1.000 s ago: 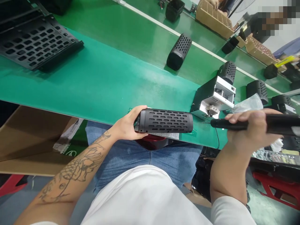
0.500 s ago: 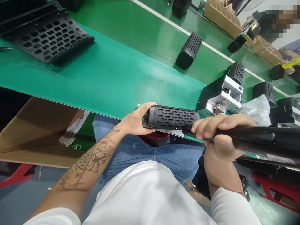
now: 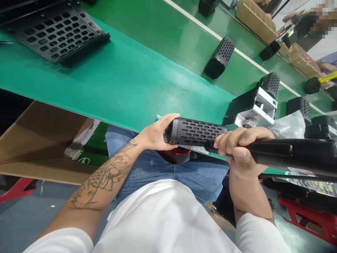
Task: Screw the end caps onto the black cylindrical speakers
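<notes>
Bright even overhead light, soft glare on the green bench (image 3: 137,80), short shadows under objects, wide-angle bending at the edges, blurred pixelated patch far beyond the bench, foreground sharp

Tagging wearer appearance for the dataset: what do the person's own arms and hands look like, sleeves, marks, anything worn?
Both hands are bare, with no gloves. The left hand sits on a bare forearm that carries a large line-work tattoo with floral, scaled shapes. The right hand has an unmarked forearm. White short sleeves cover both upper arms. No rings or watch are visible.
</notes>
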Motion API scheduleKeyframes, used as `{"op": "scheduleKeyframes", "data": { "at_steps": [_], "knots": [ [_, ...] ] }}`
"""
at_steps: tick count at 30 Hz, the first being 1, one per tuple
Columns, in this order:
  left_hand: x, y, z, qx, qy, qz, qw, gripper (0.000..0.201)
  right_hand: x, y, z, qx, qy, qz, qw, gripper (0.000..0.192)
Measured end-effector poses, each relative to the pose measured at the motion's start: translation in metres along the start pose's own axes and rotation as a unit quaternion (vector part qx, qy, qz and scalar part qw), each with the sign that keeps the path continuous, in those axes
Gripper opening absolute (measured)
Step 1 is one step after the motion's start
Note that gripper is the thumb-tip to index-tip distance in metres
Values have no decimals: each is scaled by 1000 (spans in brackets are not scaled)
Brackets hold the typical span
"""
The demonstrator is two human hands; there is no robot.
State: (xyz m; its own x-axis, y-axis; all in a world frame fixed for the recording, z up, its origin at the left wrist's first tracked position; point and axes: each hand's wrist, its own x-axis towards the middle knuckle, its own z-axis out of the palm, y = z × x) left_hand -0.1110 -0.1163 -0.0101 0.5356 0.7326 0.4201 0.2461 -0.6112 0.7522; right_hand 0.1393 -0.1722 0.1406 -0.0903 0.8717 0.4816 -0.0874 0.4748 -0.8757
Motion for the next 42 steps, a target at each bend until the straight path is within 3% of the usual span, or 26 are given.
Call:
{"op": "scheduleKeyframes", "data": {
  "at_steps": [8,16,21,24,26,27,29,30,32,35,39,42],
  "knots": [
    [1,1,-2,9,-2,9,1000,102,2,3,4,15,-15,-13,1000,23],
    [0,4,-2,12,-9,-13,1000,103,2,8,-6,28,-88,3,996,24],
    [-1,2,-2,16,-7,-12,1000,105,2,4,0,4,-82,-12,997,24],
    [-1,2,-2,33,-8,-14,999,105,7,-11,-11,-9,-25,-38,999,26],
    [-1,3,-2,42,-7,-14,999,104,15,-18,-33,-53,90,-80,991,29],
    [-1,3,-1,45,-6,-12,999,104,20,-20,-48,-92,161,-101,977,30],
    [-1,3,-1,49,-4,-9,999,103,31,-17,-84,-185,289,-205,917,25],
    [-1,3,-1,51,-4,-9,999,102,34,-13,-102,-229,312,-193,902,21],
    [-1,3,-1,54,-6,-11,998,102,37,-1,-134,-251,346,-170,888,17],
    [-2,2,-1,56,-7,-19,998,102,31,17,-160,-232,334,-153,901,13],
    [-3,0,-1,59,-7,-31,998,104,20,25,-159,-219,298,-146,918,22],
    [-3,1,-1,58,-11,-40,997,104,15,11,-143,-230,312,-118,914,21]
  ]
}}
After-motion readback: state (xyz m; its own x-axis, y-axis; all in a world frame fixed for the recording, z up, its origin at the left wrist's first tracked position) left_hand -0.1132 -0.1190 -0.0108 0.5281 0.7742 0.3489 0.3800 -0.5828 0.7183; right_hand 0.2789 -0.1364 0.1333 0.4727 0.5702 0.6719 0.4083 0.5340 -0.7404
